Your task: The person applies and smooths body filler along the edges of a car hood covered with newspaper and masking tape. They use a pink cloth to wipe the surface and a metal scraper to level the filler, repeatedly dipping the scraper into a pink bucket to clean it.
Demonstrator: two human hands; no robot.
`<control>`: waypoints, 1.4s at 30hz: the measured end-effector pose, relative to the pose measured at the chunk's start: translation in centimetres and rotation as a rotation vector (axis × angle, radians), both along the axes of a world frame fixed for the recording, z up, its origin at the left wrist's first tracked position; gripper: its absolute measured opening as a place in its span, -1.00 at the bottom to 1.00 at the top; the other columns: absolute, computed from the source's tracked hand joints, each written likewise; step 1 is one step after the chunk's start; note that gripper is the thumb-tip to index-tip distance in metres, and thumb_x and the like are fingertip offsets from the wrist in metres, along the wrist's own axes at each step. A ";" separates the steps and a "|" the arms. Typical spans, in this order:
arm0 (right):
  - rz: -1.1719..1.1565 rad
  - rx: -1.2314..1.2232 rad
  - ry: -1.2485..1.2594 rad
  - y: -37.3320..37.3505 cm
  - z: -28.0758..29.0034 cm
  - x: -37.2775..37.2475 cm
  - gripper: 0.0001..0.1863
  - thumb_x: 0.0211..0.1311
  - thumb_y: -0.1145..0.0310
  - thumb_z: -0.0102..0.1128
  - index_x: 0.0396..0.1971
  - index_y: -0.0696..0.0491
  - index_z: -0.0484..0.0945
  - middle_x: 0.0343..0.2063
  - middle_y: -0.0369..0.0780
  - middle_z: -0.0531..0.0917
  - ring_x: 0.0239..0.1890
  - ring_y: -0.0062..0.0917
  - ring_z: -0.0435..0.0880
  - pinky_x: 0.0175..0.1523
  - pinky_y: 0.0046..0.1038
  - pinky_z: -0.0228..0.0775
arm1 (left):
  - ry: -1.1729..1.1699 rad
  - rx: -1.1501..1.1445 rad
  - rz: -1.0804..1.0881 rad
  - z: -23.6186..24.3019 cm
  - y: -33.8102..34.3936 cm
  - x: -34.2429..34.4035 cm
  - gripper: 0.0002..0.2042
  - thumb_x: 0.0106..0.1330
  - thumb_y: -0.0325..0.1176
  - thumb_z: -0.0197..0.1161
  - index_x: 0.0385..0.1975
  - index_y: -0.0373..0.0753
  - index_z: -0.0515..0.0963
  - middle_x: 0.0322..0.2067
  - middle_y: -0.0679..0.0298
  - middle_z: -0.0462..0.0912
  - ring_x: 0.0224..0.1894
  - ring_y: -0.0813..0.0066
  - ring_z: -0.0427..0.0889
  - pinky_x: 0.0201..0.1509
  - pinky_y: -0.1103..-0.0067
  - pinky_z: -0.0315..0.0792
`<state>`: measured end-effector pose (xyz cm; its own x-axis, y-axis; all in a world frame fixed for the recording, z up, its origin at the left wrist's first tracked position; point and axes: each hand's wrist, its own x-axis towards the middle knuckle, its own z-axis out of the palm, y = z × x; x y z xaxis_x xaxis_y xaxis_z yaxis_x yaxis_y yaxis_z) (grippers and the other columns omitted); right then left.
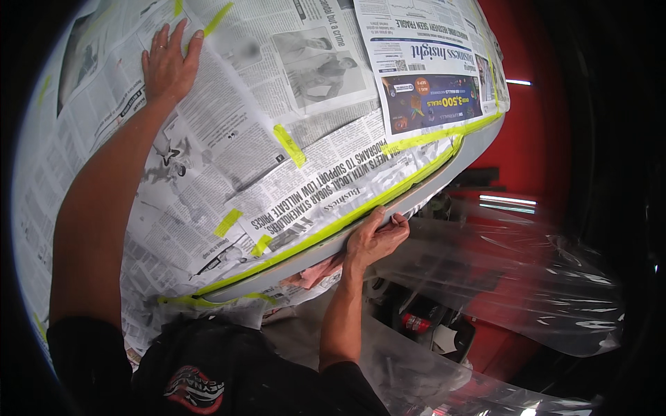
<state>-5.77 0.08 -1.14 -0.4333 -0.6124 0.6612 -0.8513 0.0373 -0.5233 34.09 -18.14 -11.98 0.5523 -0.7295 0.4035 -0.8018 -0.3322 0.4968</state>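
A large curved body panel is covered in newspaper sheets, with strips of yellow-green masking tape across the seams. My left hand lies flat on the paper at the upper left, fingers stretched out, empty. Along the panel's lower edge runs a bare grey strip, bordered above by a long line of tape. My right hand is at this strip, thumb against it and fingers curled. Whatever those fingers hold, if anything, is hidden. Left of the right wrist, a pinkish cloth shows below the strip.
Clear plastic sheeting hangs and spreads at the right and below. Behind it are a red glossy surface with light reflections and a dark object with a red part. My torso is close to the panel's lower edge.
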 end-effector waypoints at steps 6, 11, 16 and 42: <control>-0.145 -0.059 -0.062 -5.4 3.9 -2.8 -0.67 0.12 0.23 0.29 -0.45 0.22 0.46 -0.42 -0.17 0.47 -0.39 -0.40 0.46 -0.25 -0.36 0.35 | -0.011 0.007 0.016 -0.1 -0.1 -0.1 -0.40 0.44 0.20 -0.23 0.39 0.05 0.18 0.40 0.10 0.13 0.46 0.18 0.03 0.48 0.11 -0.18; -0.232 -0.056 0.038 -10.2 6.7 -5.7 -0.57 0.05 0.14 0.35 -0.63 0.22 0.46 -0.56 -0.18 0.52 -0.54 -0.41 0.44 -0.35 -0.35 0.34 | -0.017 -0.007 0.015 -0.1 0.0 0.5 -0.39 0.43 0.21 -0.23 0.40 0.06 0.16 0.40 0.10 0.13 0.46 0.18 0.03 0.48 0.11 -0.19; -0.160 0.003 -0.032 -13.8 9.6 -9.3 -0.51 0.04 0.06 0.40 -0.68 0.21 0.46 -0.67 -0.22 0.55 -0.64 -0.50 0.39 -0.41 -0.38 0.31 | -0.011 -0.069 -0.003 -0.8 -0.4 0.6 -0.36 0.39 0.26 -0.19 0.38 0.06 0.20 0.39 0.11 0.16 0.45 0.19 0.05 0.48 0.11 -0.16; -0.043 -0.032 -0.008 0.1 0.2 1.3 -0.72 0.27 0.36 0.24 -0.54 0.16 0.40 -0.47 -0.19 0.45 -0.38 -0.45 0.41 -0.27 -0.40 0.30 | -0.003 -0.004 0.014 -0.5 -0.3 0.6 -0.34 0.38 0.29 -0.24 0.39 0.10 0.18 0.40 0.15 0.15 0.46 0.23 0.04 0.50 0.13 -0.17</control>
